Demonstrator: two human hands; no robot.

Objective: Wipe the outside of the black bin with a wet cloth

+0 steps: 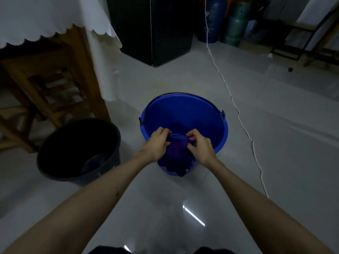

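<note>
A dark blue cloth hangs over the near rim of a blue bucket on the floor. My left hand grips the cloth's left edge and my right hand grips its right edge, with the cloth stretched between them. The black bin stands open on the floor to the left of the bucket, apart from both hands. A small dark round thing lies inside the bin; I cannot tell what it is.
A wooden table with a white scalloped cloth stands at the left, right behind the bin. A black cabinet is at the back. A white cord runs across the glossy grey floor to the right of the bucket.
</note>
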